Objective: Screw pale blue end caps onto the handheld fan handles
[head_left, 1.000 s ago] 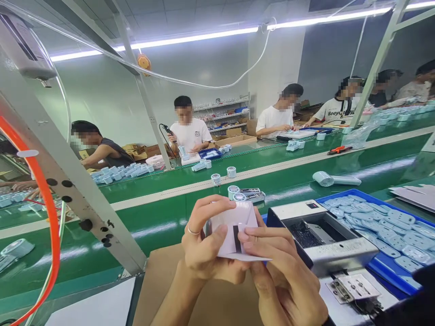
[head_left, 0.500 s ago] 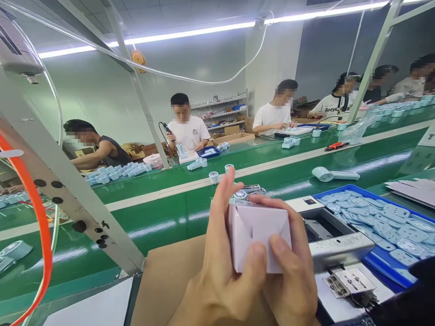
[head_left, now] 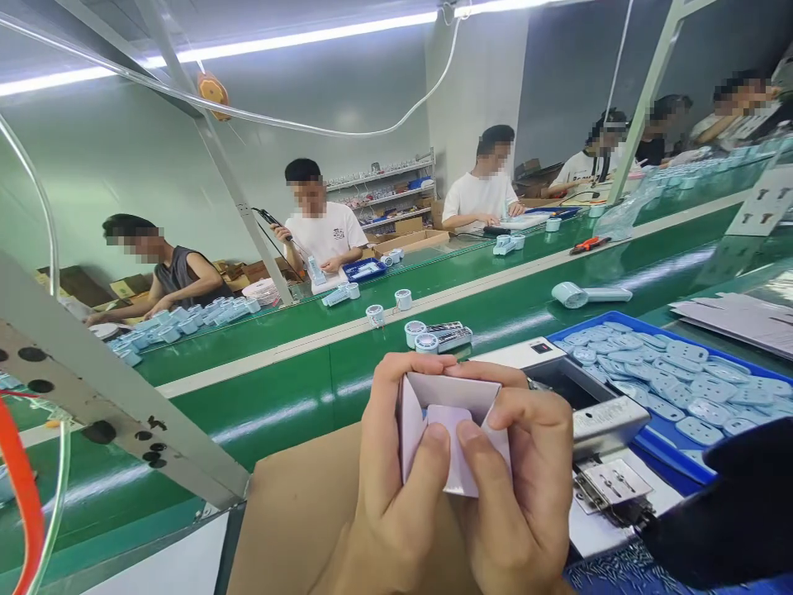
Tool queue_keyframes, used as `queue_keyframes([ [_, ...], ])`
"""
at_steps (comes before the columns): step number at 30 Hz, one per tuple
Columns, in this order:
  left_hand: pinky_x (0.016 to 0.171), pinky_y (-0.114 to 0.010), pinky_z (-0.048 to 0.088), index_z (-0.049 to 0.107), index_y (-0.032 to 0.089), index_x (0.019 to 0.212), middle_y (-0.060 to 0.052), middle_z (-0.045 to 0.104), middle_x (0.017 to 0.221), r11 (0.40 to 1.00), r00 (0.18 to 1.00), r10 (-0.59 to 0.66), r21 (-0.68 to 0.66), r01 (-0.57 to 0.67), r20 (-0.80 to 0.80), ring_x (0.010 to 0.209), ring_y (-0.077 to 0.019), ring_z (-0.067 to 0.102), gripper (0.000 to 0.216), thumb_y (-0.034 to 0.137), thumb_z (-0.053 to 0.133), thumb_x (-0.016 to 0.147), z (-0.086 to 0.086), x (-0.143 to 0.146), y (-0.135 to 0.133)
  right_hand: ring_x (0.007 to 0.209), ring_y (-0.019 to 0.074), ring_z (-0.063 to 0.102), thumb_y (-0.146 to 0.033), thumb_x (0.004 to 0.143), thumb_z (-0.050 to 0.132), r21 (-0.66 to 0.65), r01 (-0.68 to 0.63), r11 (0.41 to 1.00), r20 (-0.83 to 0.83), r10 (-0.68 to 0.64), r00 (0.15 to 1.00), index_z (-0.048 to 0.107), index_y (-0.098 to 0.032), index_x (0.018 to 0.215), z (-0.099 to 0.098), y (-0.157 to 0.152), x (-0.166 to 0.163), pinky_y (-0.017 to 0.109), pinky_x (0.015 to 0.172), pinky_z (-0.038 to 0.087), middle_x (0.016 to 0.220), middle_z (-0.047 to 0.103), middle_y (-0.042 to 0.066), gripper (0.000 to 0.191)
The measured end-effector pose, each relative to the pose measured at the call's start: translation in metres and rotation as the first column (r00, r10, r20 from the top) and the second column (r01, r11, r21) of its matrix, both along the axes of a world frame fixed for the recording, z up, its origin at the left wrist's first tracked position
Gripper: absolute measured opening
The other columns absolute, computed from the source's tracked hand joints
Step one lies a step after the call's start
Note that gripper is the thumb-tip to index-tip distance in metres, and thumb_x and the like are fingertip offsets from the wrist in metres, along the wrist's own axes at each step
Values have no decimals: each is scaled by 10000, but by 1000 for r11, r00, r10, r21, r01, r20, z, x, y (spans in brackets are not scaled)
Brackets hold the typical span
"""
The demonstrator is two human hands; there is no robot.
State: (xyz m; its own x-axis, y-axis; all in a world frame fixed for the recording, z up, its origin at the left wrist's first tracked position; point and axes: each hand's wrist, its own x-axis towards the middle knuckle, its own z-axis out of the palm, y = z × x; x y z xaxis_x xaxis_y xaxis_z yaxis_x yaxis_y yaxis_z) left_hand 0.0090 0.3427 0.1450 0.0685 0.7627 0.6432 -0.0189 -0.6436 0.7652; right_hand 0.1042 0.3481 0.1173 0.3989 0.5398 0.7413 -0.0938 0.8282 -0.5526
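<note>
A small white cardboard box (head_left: 455, 397) is held between both hands, its near end toward me with the flaps partly folded in. My left hand (head_left: 402, 463) wraps the box's left side, its thumb pressing on the flap in the middle. Around the right side curls my right hand (head_left: 520, 463), its thumb on the same flap beside the other. What lies inside the box is hidden. Under the hands is a brown cardboard sheet or carton top (head_left: 297, 504). Just beyond the box, pale blue round-headed parts (head_left: 427, 340) lie on the green conveyor belt (head_left: 273, 405).
A blue tray (head_left: 613, 318) of flat light-blue plates stands at right, beside a metal screw-feeder-like device (head_left: 610, 426). A dark object (head_left: 724, 504) fills the lower right. A metal post (head_left: 124, 397) slants at left near an orange hose (head_left: 21, 504). Several co-workers sit across the belt.
The box's end, which looked folded flat, now shows an opening with a flap pushed inward by both thumbs. My left fingers have curled over the box. The view has shifted slightly.
</note>
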Motion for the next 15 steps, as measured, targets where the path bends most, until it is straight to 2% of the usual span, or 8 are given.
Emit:
queue_keyframes([
  [3,960,-414,723,707,339,1412,-70,744,1400,1000,1000,14,12,-14,-18,1170,-280,781,298,288,654,1124,1,-1,1,1210,140,682,-143,1173,554,-12,37,999,27,-37,999,534,-235,1147,1,0,1,292,1045,617,1314,642,36,97],
  [8,1024,-460,696,684,325,1404,-82,734,1425,999,996,26,35,-23,-90,1250,-311,750,326,243,624,1095,0,-6,4,1214,128,659,-144,1159,559,-25,56,998,56,-55,997,523,-239,1110,1,1,1,257,953,580,1291,654,25,113],
  [13,1045,-447,690,670,321,1407,-76,730,1424,1000,997,-1,14,2,-77,1251,-294,755,361,179,580,1088,1,-6,4,1210,127,676,-143,1163,550,-26,26,999,65,-25,998,516,-236,1090,0,1,1,289,1049,584,1277,634,11,124],
  [15,1054,-422,685,685,328,1387,-57,738,1414,1000,998,-19,5,19,-61,1254,-279,757,370,165,588,1069,2,-6,4,1233,119,666,-140,1161,545,-27,23,999,59,-22,998,509,-235,1078,0,0,2,273,1041,577,1287,631,8,132],
])
